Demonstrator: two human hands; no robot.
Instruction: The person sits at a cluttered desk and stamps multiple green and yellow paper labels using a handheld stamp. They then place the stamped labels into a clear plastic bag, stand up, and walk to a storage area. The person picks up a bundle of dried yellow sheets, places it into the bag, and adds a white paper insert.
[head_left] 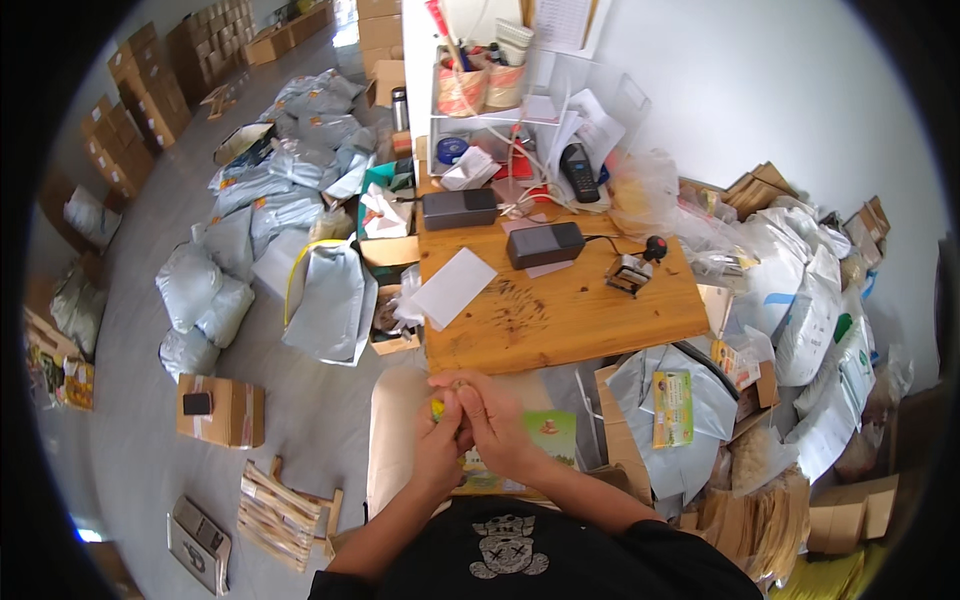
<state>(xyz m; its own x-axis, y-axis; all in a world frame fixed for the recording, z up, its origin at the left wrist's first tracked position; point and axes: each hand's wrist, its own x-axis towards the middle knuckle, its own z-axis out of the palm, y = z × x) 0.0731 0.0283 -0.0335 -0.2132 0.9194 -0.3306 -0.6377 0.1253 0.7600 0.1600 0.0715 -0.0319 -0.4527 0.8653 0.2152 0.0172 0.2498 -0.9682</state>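
Note:
My left hand (436, 447) and my right hand (496, 425) are pressed together just off the table's front edge, fingers curled in and thumbs side by side. What they grip is mostly covered by the fingers. Only a small yellow-green bit (437, 408) peeks out at the left hand's fingers, too small to name. Below and behind the hands lies a flat green and yellow printed package (549, 434), partly hidden by my right wrist.
The wooden table (580, 325) carries a white paper sheet (455, 287), two dark boxy devices, a self-inking stamp (628, 274) and a cordless phone (579, 172). Grey parcel bags (318, 300) cover the floor leftward. A carton (221, 411) bears a phone. Stuffed white bags (800, 265) crowd the right.

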